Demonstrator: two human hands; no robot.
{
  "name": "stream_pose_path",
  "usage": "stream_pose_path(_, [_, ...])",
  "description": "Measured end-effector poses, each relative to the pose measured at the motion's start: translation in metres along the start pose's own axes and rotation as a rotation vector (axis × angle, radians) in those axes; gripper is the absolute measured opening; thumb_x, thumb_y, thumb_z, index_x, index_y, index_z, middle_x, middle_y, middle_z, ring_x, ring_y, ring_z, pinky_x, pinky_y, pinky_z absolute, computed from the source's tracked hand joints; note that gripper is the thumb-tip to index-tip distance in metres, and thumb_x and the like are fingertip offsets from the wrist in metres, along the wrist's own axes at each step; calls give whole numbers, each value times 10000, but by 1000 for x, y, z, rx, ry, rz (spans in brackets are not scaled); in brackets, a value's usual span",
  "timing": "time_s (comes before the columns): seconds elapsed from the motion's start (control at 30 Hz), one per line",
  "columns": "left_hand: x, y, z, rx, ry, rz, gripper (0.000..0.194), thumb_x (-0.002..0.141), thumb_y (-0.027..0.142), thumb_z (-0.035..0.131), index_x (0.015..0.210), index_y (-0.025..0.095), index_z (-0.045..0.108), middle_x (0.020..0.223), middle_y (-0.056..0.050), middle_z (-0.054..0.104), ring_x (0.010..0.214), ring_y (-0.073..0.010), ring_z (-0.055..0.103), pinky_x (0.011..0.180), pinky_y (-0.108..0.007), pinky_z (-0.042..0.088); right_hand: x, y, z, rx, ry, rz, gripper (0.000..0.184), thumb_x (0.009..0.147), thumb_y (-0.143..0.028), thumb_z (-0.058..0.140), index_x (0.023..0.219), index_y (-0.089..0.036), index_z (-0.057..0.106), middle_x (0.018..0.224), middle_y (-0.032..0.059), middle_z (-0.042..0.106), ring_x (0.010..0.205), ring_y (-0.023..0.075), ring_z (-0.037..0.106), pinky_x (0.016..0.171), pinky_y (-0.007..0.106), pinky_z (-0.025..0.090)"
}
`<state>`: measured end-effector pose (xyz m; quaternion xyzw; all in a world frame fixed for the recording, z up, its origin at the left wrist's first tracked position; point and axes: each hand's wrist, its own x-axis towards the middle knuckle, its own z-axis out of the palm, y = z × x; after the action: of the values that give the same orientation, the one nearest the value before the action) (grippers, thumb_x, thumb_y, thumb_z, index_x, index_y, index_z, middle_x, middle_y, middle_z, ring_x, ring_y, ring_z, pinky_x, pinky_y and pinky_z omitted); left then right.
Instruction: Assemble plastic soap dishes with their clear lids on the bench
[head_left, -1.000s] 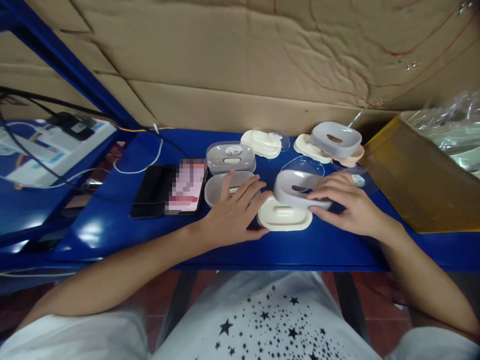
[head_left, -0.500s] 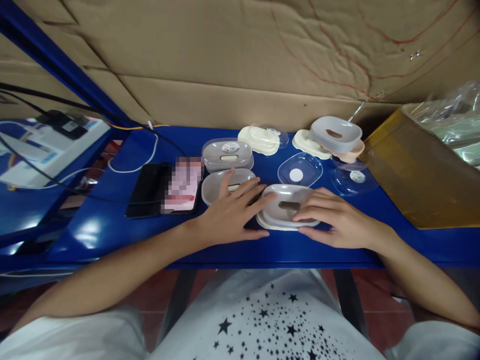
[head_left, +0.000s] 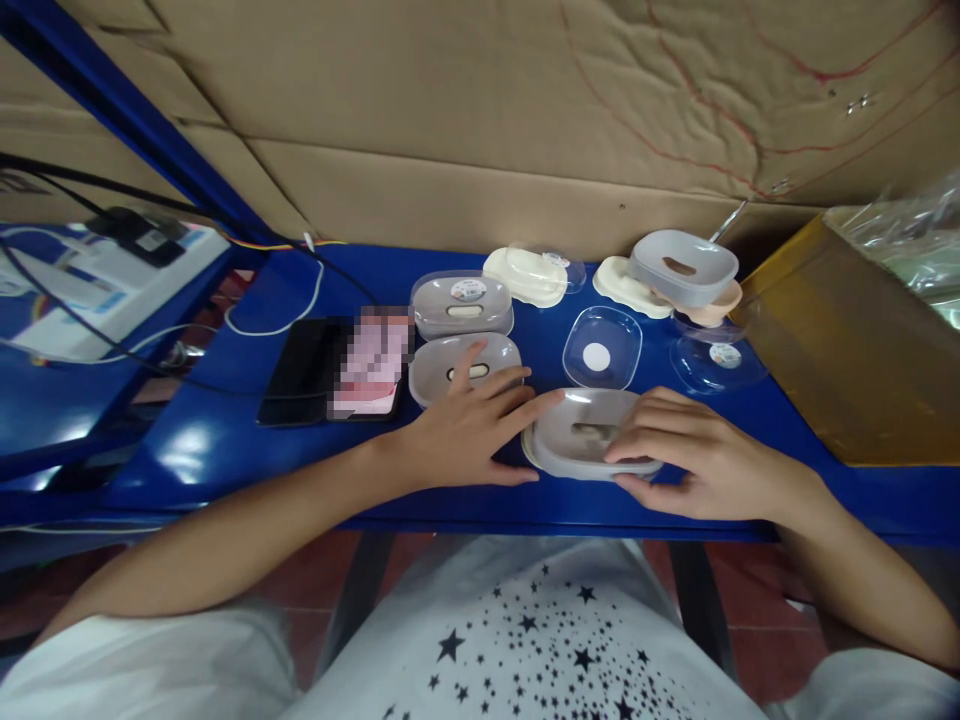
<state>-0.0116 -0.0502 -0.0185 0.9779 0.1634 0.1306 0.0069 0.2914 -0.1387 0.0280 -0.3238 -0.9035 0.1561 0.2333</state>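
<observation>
A grey oval soap dish [head_left: 559,440] with a slot in its floor lies near the table's front edge. My right hand [head_left: 682,450] grips its right end, fingertips over the rim and thumb at the front wall. Fingers spread, my left hand [head_left: 480,430] reaches over a second grey soap dish [head_left: 431,370], its index fingertip near the first dish's left rim. Whether that fingertip touches the rim I cannot tell. Behind the second dish stands another grey dish [head_left: 427,318] under a clear lid with a label. A loose clear lid [head_left: 622,345] with a white round sticker lies behind the held dish.
Cream dishes [head_left: 525,275] and a grey dish [head_left: 682,258] stacked on others stand along the back. Another clear lid [head_left: 694,370] lies at right, beside a cardboard box [head_left: 847,350] with plastic wrapping. Phones [head_left: 296,375] and a power strip [head_left: 135,290] with cables are at left.
The held dish has shifted right and closer to me along with my right hand. The loose clear lid behind it has turned. My left hand has stayed nearly in place.
</observation>
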Motion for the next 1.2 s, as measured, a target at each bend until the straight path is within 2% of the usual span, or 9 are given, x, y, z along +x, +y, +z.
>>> stream_pose_path(0.17, [0,0,1,0,31,-7,855,988,657,711,1639,161,464,1523,-215,653,1448,-403,570,1305,-652,222,2,3,5,-42,-27,-6,154,1000,-220,716,1151,-253,707,1012,9,789,919,188,725,895,403,536])
stream_pose_path(0.37, [1,-2,1,-24,39,-16,822,984,596,745,1624,160,468,1417,-205,709,1407,-387,600,1308,-657,225,3,5,14,-117,-62,-22,102,1042,-274,671,1131,-256,718,1033,23,808,962,211,735,899,407,547])
stream_pose_path(0.57, [1,-1,1,-6,32,-37,831,966,611,766,1591,134,496,1403,-229,708,1388,-392,609,1318,-716,134,4,9,22,-151,-98,-25,156,1056,-291,659,1184,-222,715,1099,59,801,1052,236,733,946,429,545])
stream_pose_path(0.7, [0,-1,0,18,35,-15,713,985,600,747,1547,196,574,1540,-215,628,1436,-402,576,1318,-714,162,7,8,26,-131,-101,-44,228,1058,-271,667,1277,-232,718,1192,67,797,1167,245,717,1004,441,533])
stream_pose_path(0.83, [-1,-2,-1,51,20,40,647,1020,586,710,1549,239,578,1627,-176,570,1481,-393,546,1321,-704,186,6,12,25,-106,-79,-44,323,1050,-348,698,1360,-257,695,1376,100,735,1326,278,657,1092,489,507])
stream_pose_path(0.9, [-2,-3,0,61,29,46,652,1034,605,678,1563,242,562,1623,-172,577,1484,-391,545,1320,-709,181,3,19,20,-122,-50,15,375,1071,-324,647,1445,-293,647,1477,101,685,1398,293,614,1139,521,482])
stream_pose_path(1.0, [-2,-2,-1,51,52,46,610,1054,592,632,1537,222,582,1587,-187,607,1475,-399,555,1313,-732,161,-4,39,9,-237,7,180,547,1080,-160,488,1597,-336,517,1633,93,574,1528,317,510,1219,583,404])
stream_pose_path(1.1, [-2,0,-4,23,70,40,546,1045,527,624,1476,193,620,1528,-201,651,1464,-402,569,1311,-733,158,-15,69,1,-377,34,312,614,1054,-104,427,1645,-267,464,1718,143,471,1602,361,419,1255,653,325])
stream_pose_path(1.2, [-1,1,-6,8,86,37,550,1015,518,632,1446,177,625,1463,-199,697,1451,-399,581,1317,-724,150,-24,93,-2,-414,26,322,386,1095,-220,497,1445,-233,660,1508,152,683,1483,381,566,1216,663,344])
